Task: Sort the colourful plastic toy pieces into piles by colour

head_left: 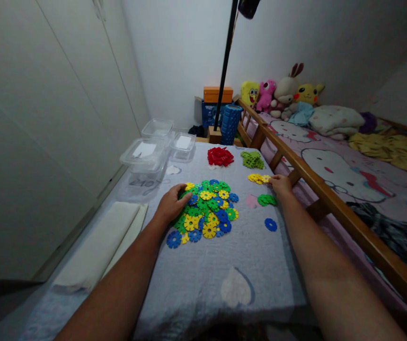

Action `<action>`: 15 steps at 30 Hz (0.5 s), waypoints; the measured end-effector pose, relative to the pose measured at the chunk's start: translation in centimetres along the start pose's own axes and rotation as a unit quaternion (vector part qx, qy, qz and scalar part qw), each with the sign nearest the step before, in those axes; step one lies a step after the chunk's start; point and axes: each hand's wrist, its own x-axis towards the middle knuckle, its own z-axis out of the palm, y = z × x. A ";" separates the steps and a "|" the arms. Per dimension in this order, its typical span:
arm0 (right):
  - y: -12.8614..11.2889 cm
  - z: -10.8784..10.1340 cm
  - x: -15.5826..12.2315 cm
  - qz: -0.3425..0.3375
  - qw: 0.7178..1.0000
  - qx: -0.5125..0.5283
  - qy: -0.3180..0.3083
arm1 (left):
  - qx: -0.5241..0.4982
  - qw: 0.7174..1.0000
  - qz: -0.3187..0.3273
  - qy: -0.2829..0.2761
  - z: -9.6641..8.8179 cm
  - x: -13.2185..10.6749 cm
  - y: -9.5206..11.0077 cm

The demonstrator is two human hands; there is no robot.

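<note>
My left hand (172, 203) rests against the left edge of a mixed pile of green, yellow and blue notched plastic discs (209, 230); its thumb and fingers are apart, and some fingertips are hidden. Across the table, my right hand (280, 183) pinches a yellow notched disc (266, 179) at the right end of a small yellow group (255, 178). Just below that hand lies a group of green discs (266, 200), with a single blue disc (270, 224) nearer to me. Further back are a red heap (220, 156) and a light green heap (252, 160) of pieces.
Clear plastic boxes (143, 152) stand at the back left of the cloth-covered table (196, 279). A folded pale cloth (99, 244) lies along the left side. A wooden bed rail (305, 175) borders the right edge. Behind the table rises a black pole (225, 61) on a wooden block.
</note>
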 end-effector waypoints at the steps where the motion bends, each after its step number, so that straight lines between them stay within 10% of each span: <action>1: 0.0 0.1 0.1 -0.003 1.000 -0.013 -0.002 | 0.011 1.000 0.004 -0.003 0.0 0.0 -0.1; 15: -2.2 -0.1 -2.3 -0.055 0.989 -0.134 0.010 | 0.233 0.971 0.029 0.032 0.2 -0.1 0.2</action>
